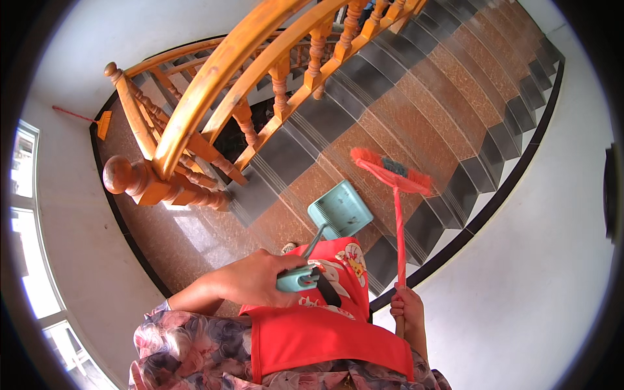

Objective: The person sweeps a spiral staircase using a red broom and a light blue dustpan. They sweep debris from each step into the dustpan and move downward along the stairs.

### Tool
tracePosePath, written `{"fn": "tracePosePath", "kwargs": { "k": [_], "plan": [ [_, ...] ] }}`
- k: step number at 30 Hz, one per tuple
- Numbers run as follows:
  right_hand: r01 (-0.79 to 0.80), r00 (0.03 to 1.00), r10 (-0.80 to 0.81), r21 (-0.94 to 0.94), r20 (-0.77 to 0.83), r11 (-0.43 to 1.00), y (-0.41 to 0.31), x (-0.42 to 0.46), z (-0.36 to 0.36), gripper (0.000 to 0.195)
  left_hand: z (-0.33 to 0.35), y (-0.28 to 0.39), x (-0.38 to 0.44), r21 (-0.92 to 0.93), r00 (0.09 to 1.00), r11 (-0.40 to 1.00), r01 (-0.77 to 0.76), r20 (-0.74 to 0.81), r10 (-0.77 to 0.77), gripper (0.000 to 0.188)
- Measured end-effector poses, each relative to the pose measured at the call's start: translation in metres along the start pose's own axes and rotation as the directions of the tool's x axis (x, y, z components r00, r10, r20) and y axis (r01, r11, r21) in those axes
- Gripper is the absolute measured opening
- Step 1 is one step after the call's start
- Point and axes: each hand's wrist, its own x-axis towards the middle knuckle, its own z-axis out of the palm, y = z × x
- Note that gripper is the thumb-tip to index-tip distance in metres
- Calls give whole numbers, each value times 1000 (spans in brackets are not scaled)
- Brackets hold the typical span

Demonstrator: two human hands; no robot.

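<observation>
My left hand (258, 280) is closed around the top grip of a long-handled plastic dustpan (348, 207), pale teal in colour. Its thin handle slopes down from my hand to the pan, whose scoop shows a few dark marks. Whether the pan touches the step is hard to tell. In my right hand (408, 307) is the red handle of a broom (399, 229). The broom's head, with red and dark bristles, is raised at the far end of the handle, right of the pan and over the stairs.
A staircase (414, 117) with brown and dark grey stone steps fills the upper right. Along its left side runs a wooden banister (214, 83) with a round-topped newel post (119, 174). Another broom (103, 126) leans at the far left wall. White walls flank both sides.
</observation>
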Motion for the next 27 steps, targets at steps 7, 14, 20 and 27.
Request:
{"fn": "tracePosePath", "kwargs": {
  "k": [7,14,20,27],
  "plan": [
    [31,996,-11,-225,92,974,6,16,49,15,28,-59,4,-203,988,978,51,-131,-79,38],
    [92,972,-16,-321,233,943,1,55,94,12,49,-95,35,-183,968,979,89,-217,-129,46],
    [102,932,48,-388,360,916,-1,71,107,15,51,-79,52,-260,952,952,161,-215,-220,42],
    [157,941,25,-502,336,850,-8,137,101,13,50,-72,62,-190,947,967,170,-240,-214,40]
  ]
}}
